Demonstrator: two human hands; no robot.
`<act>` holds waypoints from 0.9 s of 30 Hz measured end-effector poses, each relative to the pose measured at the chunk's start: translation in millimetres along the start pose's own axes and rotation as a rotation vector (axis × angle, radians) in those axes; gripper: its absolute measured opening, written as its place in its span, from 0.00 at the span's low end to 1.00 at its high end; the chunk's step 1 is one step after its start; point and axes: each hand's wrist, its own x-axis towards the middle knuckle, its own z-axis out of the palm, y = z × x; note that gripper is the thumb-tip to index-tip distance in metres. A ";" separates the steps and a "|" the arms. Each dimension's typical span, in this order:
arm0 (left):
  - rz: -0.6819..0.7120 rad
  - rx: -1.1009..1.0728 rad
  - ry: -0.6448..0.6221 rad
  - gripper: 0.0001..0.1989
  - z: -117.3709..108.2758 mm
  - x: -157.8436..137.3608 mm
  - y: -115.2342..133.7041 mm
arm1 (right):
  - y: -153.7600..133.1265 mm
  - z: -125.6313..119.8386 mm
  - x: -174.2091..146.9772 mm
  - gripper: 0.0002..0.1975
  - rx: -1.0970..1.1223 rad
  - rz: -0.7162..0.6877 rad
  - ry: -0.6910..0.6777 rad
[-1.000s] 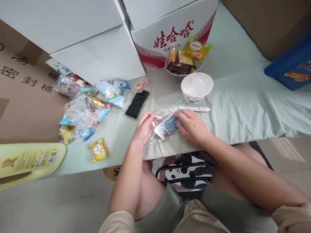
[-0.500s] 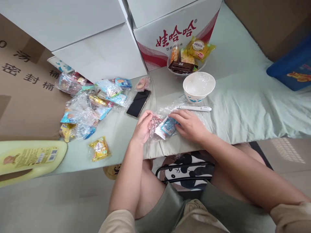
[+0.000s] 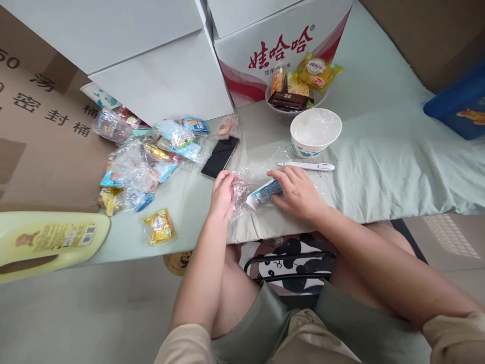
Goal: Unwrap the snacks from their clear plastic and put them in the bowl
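My left hand [image 3: 223, 194] is closed on the crinkled edge of a clear plastic bag [image 3: 239, 197] at the front of the cloth-covered table. With fingers bent round it, my right hand [image 3: 297, 191] grips a blue and white snack packet [image 3: 263, 193], which stands tilted on the clear plastic. What is inside the packet cannot be seen. Just beyond my right hand lies a white utility knife [image 3: 308, 166]. Behind the knife stands a white paper bowl [image 3: 316, 132] with a blue pattern, clear wrap inside it.
A phone [image 3: 221, 156] lies left of the bag. Farther left are a pile of wrapped snacks [image 3: 132, 167] and a yellow packet [image 3: 159, 226]. A clear bowl of snacks [image 3: 273, 108] stands against a white carton [image 3: 246, 65]. A yellow jug [image 3: 53, 240] sits at the left edge.
My right hand has tipped the blue and white packet up, so it now shows narrower and more edge-on. My left hand keeps hold of the clear plastic. The view has shifted slightly.
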 end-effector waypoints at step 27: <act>0.157 0.939 -0.112 0.08 -33.3 8.6 15.6 | 20.4 -105.0 70.9 0.30 0.375 0.407 -0.699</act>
